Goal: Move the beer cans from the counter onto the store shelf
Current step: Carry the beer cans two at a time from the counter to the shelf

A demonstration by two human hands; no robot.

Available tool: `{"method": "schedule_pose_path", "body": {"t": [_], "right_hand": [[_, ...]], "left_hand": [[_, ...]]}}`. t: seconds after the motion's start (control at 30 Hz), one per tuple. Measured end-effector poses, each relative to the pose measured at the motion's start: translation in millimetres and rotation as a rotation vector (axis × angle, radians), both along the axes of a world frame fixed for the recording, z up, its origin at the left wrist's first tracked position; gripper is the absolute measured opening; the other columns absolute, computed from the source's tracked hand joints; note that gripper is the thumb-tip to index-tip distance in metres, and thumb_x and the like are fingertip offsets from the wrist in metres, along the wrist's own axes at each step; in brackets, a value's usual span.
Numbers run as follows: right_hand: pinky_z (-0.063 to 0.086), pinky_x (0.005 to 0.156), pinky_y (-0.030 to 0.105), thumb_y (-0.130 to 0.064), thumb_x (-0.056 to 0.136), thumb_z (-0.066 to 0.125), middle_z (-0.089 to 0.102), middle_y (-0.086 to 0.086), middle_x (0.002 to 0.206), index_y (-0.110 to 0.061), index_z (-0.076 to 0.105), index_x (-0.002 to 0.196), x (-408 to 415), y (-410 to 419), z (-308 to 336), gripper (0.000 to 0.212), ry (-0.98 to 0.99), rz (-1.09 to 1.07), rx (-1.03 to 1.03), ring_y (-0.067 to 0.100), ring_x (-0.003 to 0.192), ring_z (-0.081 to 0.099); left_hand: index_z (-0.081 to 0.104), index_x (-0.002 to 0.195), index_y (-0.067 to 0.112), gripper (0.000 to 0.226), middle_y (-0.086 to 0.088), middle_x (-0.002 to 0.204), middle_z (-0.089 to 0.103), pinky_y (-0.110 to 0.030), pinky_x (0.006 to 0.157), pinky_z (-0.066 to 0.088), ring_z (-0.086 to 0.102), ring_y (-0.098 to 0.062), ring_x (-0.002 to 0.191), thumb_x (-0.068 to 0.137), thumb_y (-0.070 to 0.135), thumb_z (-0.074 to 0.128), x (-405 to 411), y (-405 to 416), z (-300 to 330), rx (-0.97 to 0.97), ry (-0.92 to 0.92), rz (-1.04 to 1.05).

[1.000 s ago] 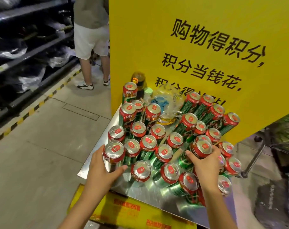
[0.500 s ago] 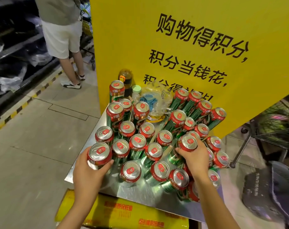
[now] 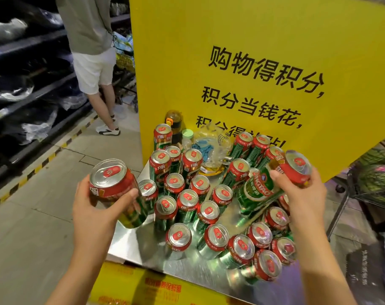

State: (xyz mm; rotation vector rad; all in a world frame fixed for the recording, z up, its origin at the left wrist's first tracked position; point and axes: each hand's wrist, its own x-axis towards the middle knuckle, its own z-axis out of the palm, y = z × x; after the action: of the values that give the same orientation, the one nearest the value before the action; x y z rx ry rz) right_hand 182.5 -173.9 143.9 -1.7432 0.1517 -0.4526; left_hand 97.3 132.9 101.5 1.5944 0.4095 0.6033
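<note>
Both hands already carry a can each, lifted clear of the table [image 3: 130,245]. Left hand [image 3: 95,208] is wrapped round the left can [image 3: 115,190], thumb across the front and fingers behind; that can sits just above and right of the palm, long axis tilted, top leaning toward the camera and to the left, base pointing down toward the table's left edge. Right hand [image 3: 301,190] is clamped on the right can [image 3: 277,181], which lies nearly on its side, top up and to the right, base down-left over the cluster of standing cans [image 3: 187,205] left on the table. Those cans stand upright, packed close, between the two hands and in front of the yellow sign [image 3: 253,40]. The dark shelf [image 3: 29,84] lies well to the left of the table, across the floor aisle, so the left hand and its can are the nearer pair; the right can has to cross over the table to get there. A person in white shorts [image 3: 92,69] stands near the shelf, beside the sign's left edge. Likely next: turn left and carry both cans to the shelf.
</note>
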Motion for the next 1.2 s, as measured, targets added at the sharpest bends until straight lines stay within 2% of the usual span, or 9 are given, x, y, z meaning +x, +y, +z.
{"method": "schedule_pose_path", "body": {"t": [0.1,0.23,0.3,0.47,0.63,0.73,0.9,1.07,1.2], "right_hand": [[0.049,0.072,0.016,-0.029,0.056,0.076,0.067,-0.01,0.1,-0.034,0.057,0.1,-7.1,16.1,25.2,0.048,-0.034,0.116,0.153,-0.001,0.086,0.065],[0.055,0.075,0.026,-0.024,0.053,0.084,0.072,-0.005,0.094,-0.029,0.061,0.101,-15.3,43.9,36.1,0.054,-0.027,0.308,0.279,0.012,0.088,0.069],[0.056,0.074,0.028,-0.036,0.049,0.079,0.074,-0.004,0.094,-0.03,0.062,0.1,-21.2,62.0,34.8,0.054,-0.007,0.396,0.301,0.015,0.089,0.07],[0.055,0.067,0.024,-0.039,0.044,0.078,0.074,-0.003,0.09,-0.025,0.064,0.098,-40.5,121.9,26.4,0.057,0.048,0.616,0.341,0.014,0.083,0.071],[0.055,0.065,0.022,-0.04,0.047,0.078,0.074,0.0,0.093,-0.026,0.067,0.096,-75.5,188.0,25.1,0.053,0.073,0.785,0.3,0.017,0.084,0.071],[0.054,0.064,0.021,-0.041,0.047,0.078,0.073,0.0,0.093,-0.025,0.066,0.099,-99.7,234.6,26.3,0.056,0.066,0.88,0.27,0.015,0.082,0.07],[0.054,0.064,0.024,-0.043,0.044,0.08,0.073,0.001,0.092,-0.024,0.066,0.099,-148.2,336.4,22.9,0.059,0.094,1.013,0.23,0.017,0.081,0.07],[0.054,0.069,0.03,-0.047,0.041,0.08,0.073,-0.003,0.092,-0.032,0.066,0.098,-214.0,455.9,18.1,0.061,0.173,1.176,0.206,0.014,0.081,0.07],[0.054,0.07,0.03,-0.045,0.042,0.089,0.073,-0.006,0.092,-0.032,0.063,0.102,-270.1,547.2,14.6,0.067,0.203,1.297,0.182,0.012,0.082,0.07]], "left_hand": [[0.058,0.104,0.04,0.059,0.019,0.1,0.068,-0.021,0.079,0.047,0.063,-0.001,0.096,0.049,0.039,0.081,-4.4,-1.4,27.9,-0.088,-0.095,-0.032],[0.059,0.111,0.032,0.065,0.01,0.103,0.069,-0.021,0.076,0.049,0.065,-0.008,0.099,0.049,0.039,0.076,-17.1,4.1,49.6,-0.133,-0.151,-0.042],[0.059,0.115,0.025,0.068,0.006,0.104,0.07,-0.019,0.073,0.051,0.065,-0.01,0.098,0.05,0.039,0.076,-29.6,9.0,57.6,-0.094,-0.158,-0.026],[0.061,0.104,0.032,0.058,0.013,0.095,0.071,-0.022,0.073,0.048,0.066,-0.004,0.09,0.048,0.046,0.071,-78.3,32.3,64.5,-0.033,-0.122,0.11],[0.06,0.099,0.032,0.059,0.016,0.09,0.071,-0.024,0.07,0.045,0.065,0.002,0.083,0.045,0.054,0.067,-140.8,74.8,60.7,-0.057,-0.059,0.325],[0.06,0.101,0.033,0.065,0.004,0.097,0.07,-0.035,0.077,0.049,0.066,-0.013,0.092,0.041,0.058,0.071,-181.3,109.0,53.6,-0.118,-0.042,0.42],[0.059,0.095,0.031,0.076,0.004,0.089,0.069,-0.043,0.082,0.048,0.064,-0.023,0.092,0.028,0.065,0.075,-248.7,174.2,46.0,-0.194,-0.057,0.598],[0.061,0.092,0.024,0.067,0.009,0.075,0.072,-0.035,0.071,0.048,0.066,-0.023,0.084,0.033,0.056,0.07,-330.9,254.9,46.2,-0.22,-0.081,0.763],[0.061,0.091,0.021,0.059,0.014,0.074,0.071,-0.03,0.066,0.047,0.067,-0.008,0.07,0.041,0.052,0.071,-390.8,320.2,44.8,-0.177,-0.061,0.871]]}}
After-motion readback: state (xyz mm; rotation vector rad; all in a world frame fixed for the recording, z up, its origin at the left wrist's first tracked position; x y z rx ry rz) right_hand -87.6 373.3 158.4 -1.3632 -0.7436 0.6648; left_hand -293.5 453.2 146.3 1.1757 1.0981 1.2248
